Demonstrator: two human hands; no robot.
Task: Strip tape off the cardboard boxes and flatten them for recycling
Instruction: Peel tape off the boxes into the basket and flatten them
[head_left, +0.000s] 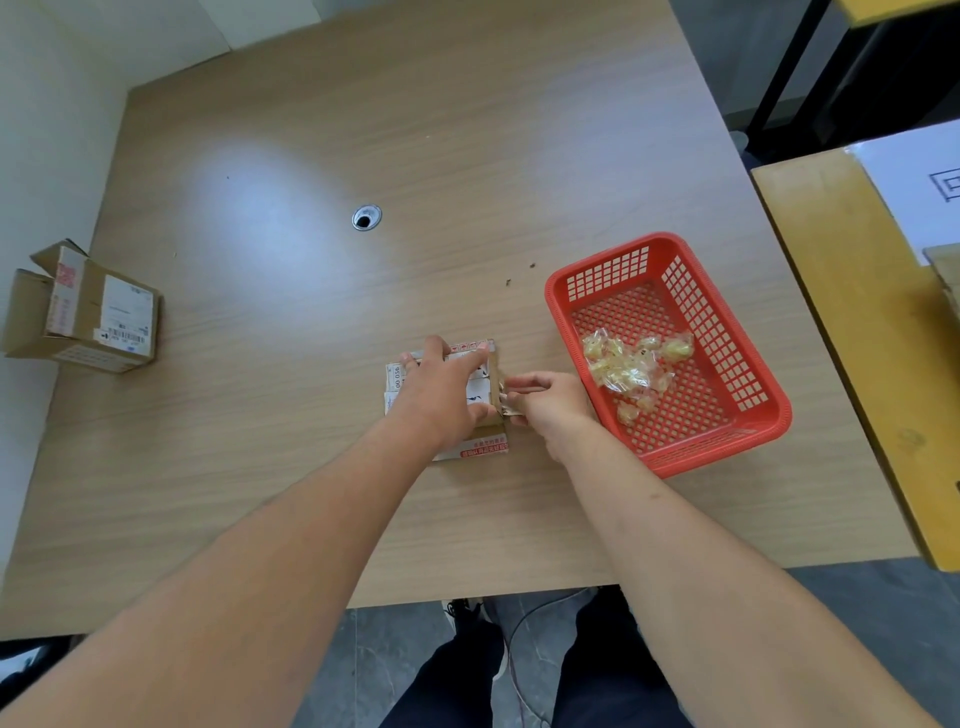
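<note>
Left hand (447, 387) presses flat on the small box (480, 451) while right hand (545, 402) pinches tape (505, 410) at its right edge; better peel slowly, low, toward the red basket (774, 421).

So the count: two cardboard boxes, one small box (448, 396) under the hands mid-table and one opened box (85, 312) way off at the left edge. One red basket (727, 291), with a clump of crumpled tape (631, 371) in it, can't tell how many pieces. Two hands, left hand (447, 389) and right hand (550, 402). One wooden table (415, 130), one round cable hole (366, 217) in it, plus one yellow table (852, 312) on the right.
</note>
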